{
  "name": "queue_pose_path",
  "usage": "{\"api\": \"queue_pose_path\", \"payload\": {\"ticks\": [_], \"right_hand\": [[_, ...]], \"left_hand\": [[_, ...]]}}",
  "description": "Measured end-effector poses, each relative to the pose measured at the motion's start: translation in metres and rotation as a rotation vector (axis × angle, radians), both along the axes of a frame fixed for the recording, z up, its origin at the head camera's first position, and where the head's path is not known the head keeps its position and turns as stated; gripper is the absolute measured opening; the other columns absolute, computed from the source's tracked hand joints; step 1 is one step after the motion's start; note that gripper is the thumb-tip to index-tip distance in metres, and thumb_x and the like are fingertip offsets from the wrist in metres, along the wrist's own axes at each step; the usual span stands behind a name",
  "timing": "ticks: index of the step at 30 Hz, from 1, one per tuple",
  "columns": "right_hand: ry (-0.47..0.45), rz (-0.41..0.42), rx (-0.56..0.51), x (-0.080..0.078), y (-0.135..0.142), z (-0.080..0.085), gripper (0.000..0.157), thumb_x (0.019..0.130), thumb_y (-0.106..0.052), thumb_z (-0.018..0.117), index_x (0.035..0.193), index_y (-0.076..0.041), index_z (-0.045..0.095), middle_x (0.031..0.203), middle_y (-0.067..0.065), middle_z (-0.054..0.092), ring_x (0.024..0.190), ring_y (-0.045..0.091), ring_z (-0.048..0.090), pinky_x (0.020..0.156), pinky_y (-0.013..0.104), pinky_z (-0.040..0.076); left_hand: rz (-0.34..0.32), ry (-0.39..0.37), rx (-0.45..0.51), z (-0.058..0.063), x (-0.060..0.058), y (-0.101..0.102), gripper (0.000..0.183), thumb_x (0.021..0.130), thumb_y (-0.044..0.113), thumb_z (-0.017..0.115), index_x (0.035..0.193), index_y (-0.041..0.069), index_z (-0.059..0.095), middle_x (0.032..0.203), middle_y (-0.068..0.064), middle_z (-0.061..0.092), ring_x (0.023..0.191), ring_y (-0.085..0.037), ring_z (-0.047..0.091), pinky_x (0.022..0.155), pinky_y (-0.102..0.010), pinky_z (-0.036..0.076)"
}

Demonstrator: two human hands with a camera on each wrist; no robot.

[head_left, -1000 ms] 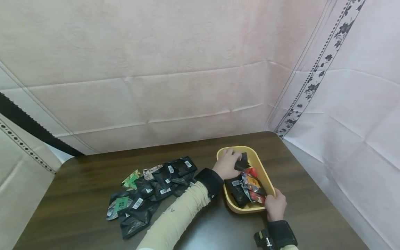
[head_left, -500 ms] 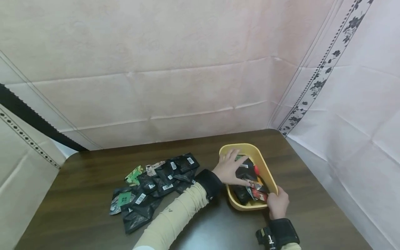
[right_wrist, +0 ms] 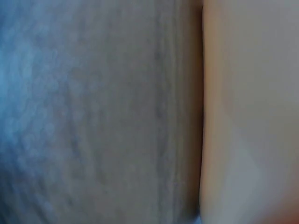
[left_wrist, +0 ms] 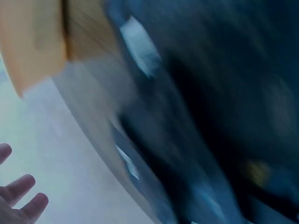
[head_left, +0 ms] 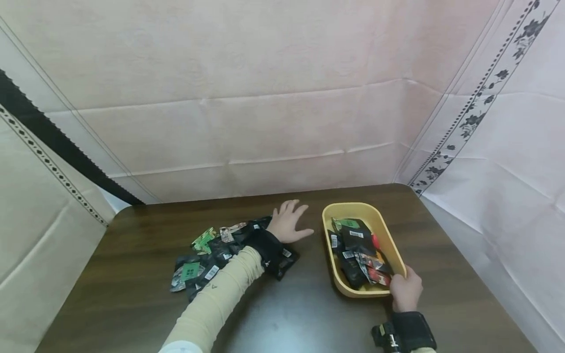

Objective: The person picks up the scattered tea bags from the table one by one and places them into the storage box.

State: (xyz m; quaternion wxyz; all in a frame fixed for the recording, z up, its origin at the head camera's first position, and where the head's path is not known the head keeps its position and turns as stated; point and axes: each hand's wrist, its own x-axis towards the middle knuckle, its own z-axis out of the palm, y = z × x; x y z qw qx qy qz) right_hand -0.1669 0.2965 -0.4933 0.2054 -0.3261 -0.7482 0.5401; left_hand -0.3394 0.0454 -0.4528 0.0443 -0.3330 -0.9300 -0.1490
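My left hand [head_left: 288, 223] hovers with spread fingers over the right end of a heap of black packets [head_left: 219, 249]; nothing is held in it. In the left wrist view the fingertips [left_wrist: 28, 200] show at the lower left, and the packets there are blurred. With my right hand [head_left: 406, 290] I grip the near right corner of a yellow plastic basket [head_left: 392, 245]. Inside the basket lie several black packets [head_left: 356, 239], with red and orange ones [head_left: 378, 276] toward its near right. Only the basket's outer wall [right_wrist: 252, 112] and tabletop fill the right wrist view.
A dark wooden table [head_left: 304, 314] carries everything. Among the heap are a bright green packet [head_left: 204, 241] and one with a green label [head_left: 190, 271]. Pale cloth [head_left: 247, 137] hangs behind the table, and more cloth hangs at both sides.
My left hand has let go of a black packet in the basket and moved left, out over the heap. The right hand still grips the basket's corner.
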Motion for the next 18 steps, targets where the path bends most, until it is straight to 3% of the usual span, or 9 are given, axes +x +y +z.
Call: {"api": "queue_pose_path", "payload": {"ticks": [4,12,18], "right_hand": [[-0.013,0.005,-0.001,0.000,0.000,0.001,0.050,0.076,0.007,0.027,0.123,0.018,0.042,0.119,0.037,0.043,0.108,0.042,0.039,0.093,0.053,0.031],[-0.012,0.007,-0.024,0.001,0.002,0.000,0.051,0.076,0.009,0.028,0.125,0.018,0.040,0.120,0.037,0.042,0.108,0.042,0.038,0.092,0.054,0.032],[0.010,0.010,-0.025,0.001,0.000,0.000,0.051,0.075,0.009,0.029,0.124,0.019,0.040,0.119,0.037,0.043,0.106,0.042,0.039,0.090,0.052,0.033]], "left_hand": [[0.072,-0.062,-0.022,-0.009,-0.011,-0.016,0.068,0.081,0.047,0.060,0.139,0.018,0.037,0.141,-0.014,0.028,0.128,-0.035,0.026,0.094,-0.060,0.028],[0.203,-0.162,-0.190,-0.031,-0.023,-0.026,0.069,0.073,0.034,0.068,0.136,0.023,0.042,0.133,-0.014,0.036,0.113,-0.037,0.039,0.085,-0.055,0.037],[0.239,-0.105,-0.270,-0.040,-0.023,-0.022,0.056,0.076,0.026,0.066,0.129,0.027,0.050,0.118,-0.012,0.047,0.102,-0.036,0.042,0.078,-0.056,0.037]]}}
